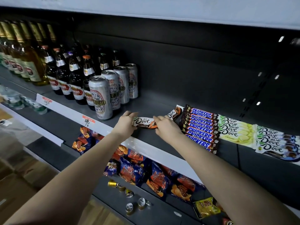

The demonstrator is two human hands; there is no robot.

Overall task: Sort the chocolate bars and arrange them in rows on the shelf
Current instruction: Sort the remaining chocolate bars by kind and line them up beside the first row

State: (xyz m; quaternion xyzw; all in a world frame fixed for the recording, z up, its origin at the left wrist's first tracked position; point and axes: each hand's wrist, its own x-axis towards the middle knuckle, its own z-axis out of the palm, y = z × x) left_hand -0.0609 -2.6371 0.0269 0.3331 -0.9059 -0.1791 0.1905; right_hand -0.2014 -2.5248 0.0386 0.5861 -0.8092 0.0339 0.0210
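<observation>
Left hand [125, 123] and right hand [167, 127] pinch opposite ends of a white-and-brown foil-wrapped Dove bar [144, 123] above the dark grey metal shelf [146, 135]; careless sliding risks disturbing the neighbouring blue Snickers row [200, 129].

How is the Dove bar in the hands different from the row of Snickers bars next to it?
The Dove bar has a white and orange-brown wrapper; the Snickers bars are dark brown with blue lettering. The Dove bar is a single bar held at its ends by the left hand and right hand, while the Snickers bars lie untouched, packed side by side in a row. Both are on the same shelf.
</observation>
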